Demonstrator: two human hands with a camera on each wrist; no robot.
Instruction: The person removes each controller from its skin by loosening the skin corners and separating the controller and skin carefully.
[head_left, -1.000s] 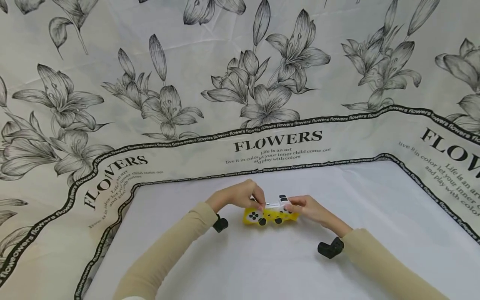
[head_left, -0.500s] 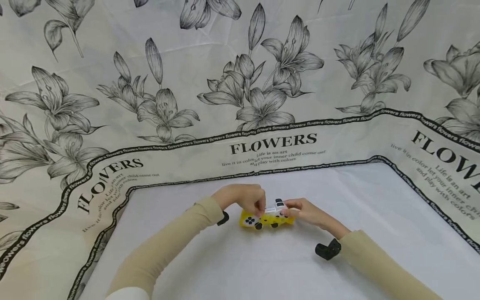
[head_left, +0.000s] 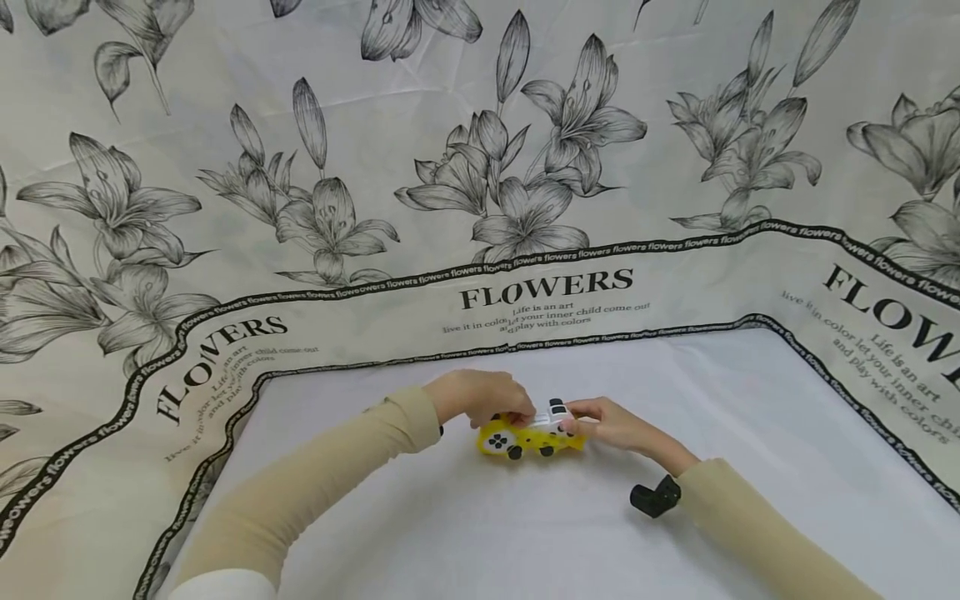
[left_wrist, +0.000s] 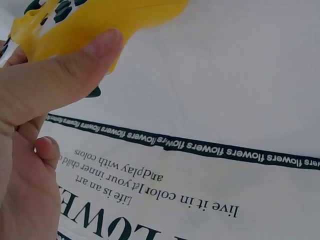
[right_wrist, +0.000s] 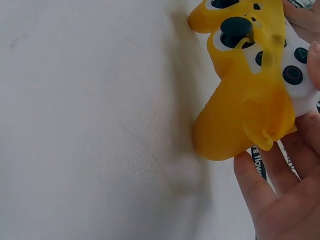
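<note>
A white game controller (right_wrist: 300, 97) with black buttons sits partly inside a stretchy yellow silicone cover (right_wrist: 225, 115). In the head view it is held up near the middle of the table, its face toward me. The cover (head_left: 528, 440) wraps the left end, around the directional buttons. On the right side the white body sticks out past the cover, whose edge hangs as a loose, folded flap. My left hand (head_left: 487, 396) grips the left end, thumb pressed on the yellow cover. My right hand (head_left: 611, 423) holds the right end, thumb on the white body near the round buttons, fingers behind.
A black wrist-worn device (head_left: 656, 497) juts out below the right wrist. White cloth (head_left: 480, 533) covers the table, and a flower-printed cloth (head_left: 555, 287) with lettering rises behind and at the sides.
My left hand has gone from curled fingers at the controller's upper edge to a grip over its left end, uncovering more of the yellow cover. The right hand keeps its hold.
</note>
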